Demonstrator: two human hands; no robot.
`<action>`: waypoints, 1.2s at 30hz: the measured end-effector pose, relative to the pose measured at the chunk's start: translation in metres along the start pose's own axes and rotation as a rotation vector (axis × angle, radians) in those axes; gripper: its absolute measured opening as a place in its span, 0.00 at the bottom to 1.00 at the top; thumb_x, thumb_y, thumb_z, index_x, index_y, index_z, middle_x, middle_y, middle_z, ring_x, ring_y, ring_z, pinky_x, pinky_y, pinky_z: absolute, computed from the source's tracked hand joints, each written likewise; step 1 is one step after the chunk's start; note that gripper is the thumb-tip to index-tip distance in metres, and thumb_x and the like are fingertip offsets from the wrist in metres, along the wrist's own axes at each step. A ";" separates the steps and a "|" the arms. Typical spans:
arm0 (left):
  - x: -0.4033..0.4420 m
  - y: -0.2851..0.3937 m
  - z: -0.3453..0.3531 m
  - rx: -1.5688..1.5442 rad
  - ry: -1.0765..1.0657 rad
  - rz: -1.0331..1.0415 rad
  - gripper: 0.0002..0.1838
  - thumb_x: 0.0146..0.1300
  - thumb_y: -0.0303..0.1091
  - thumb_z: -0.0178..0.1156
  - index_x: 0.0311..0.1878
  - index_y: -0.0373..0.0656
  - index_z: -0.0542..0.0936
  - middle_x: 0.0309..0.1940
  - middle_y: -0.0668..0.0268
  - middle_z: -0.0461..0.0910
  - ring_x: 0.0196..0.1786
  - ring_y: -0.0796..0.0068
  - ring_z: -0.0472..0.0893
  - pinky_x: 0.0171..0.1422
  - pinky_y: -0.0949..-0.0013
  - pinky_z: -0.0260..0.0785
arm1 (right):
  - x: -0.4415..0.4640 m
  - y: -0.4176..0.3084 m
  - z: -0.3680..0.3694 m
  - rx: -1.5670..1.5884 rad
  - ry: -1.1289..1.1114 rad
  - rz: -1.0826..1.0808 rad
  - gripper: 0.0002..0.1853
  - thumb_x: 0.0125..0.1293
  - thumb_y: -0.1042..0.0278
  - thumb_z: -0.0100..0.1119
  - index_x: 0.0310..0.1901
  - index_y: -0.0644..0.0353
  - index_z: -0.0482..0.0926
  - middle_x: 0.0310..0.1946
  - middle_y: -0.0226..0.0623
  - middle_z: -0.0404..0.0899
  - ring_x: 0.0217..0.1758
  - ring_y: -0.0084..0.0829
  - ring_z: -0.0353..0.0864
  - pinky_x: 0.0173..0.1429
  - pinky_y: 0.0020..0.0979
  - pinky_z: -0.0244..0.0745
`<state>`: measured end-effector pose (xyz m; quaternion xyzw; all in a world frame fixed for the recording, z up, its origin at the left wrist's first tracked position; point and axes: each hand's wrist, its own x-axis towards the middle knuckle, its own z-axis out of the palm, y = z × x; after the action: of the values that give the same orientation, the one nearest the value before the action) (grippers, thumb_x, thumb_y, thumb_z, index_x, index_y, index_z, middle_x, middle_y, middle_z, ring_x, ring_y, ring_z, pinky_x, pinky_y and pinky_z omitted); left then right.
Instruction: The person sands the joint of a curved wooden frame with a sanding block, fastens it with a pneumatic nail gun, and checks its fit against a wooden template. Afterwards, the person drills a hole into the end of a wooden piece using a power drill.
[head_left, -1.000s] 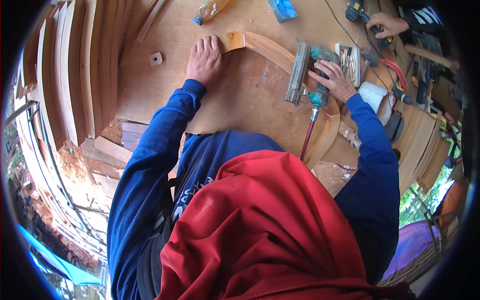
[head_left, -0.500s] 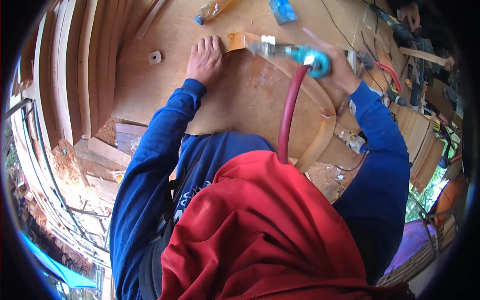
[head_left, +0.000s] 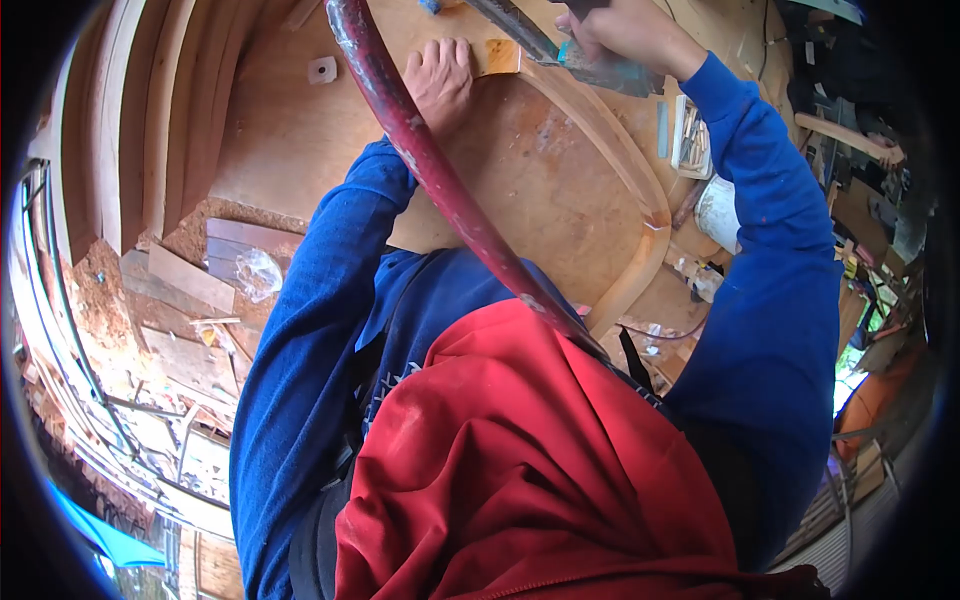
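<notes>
My left hand [head_left: 440, 82] is closed over the left end of a curved wooden piece [head_left: 612, 140] lying on the plywood sheet [head_left: 500, 190]. The piece arcs to the right and back towards me, with a joint line at its right bend. At the top edge my right hand [head_left: 635, 35] is closed round a teal-and-grey metal tool [head_left: 620, 78], blurred and partly out of view, so its kind is unclear. A grey bar [head_left: 515, 30] reaches up and left from it. A scuffed red tube [head_left: 430, 180] crosses in front of my left wrist.
Long curved timbers [head_left: 130, 130] stand at the left. A small white square with a hole [head_left: 322, 70] lies on the plywood. To the right are a tray of wooden sticks [head_left: 692, 140] and a white bucket [head_left: 716, 212]. Wood scraps [head_left: 190, 275] litter the ground at left.
My right hand has moved up with the tool, off the end of the curved piece. The red tube now slants up to the left. My left hand stays at the wood's end.
</notes>
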<state>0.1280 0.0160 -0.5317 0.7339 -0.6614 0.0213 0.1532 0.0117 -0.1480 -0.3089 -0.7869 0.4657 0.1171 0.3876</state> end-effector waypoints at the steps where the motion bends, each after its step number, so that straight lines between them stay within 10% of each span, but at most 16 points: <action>1: -0.001 -0.001 0.003 0.018 0.017 0.017 0.27 0.65 0.46 0.59 0.57 0.33 0.73 0.43 0.59 0.75 0.47 0.62 0.76 0.47 0.63 0.67 | 0.001 -0.002 0.002 -0.011 -0.006 0.012 0.07 0.49 0.75 0.65 0.31 0.65 0.84 0.25 0.36 0.83 0.29 0.29 0.82 0.34 0.32 0.76; 36: -0.001 -0.005 0.011 0.079 0.187 0.057 0.18 0.59 0.37 0.55 0.49 0.36 0.75 0.37 0.64 0.75 0.41 0.68 0.76 0.40 0.65 0.66 | 0.002 -0.033 0.007 -0.155 -0.038 0.057 0.13 0.48 0.75 0.64 0.38 0.66 0.84 0.30 0.42 0.85 0.34 0.32 0.83 0.37 0.35 0.76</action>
<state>0.1308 0.0144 -0.5435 0.7151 -0.6634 0.1202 0.1845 0.0410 -0.1350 -0.2980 -0.7984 0.4702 0.1786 0.3309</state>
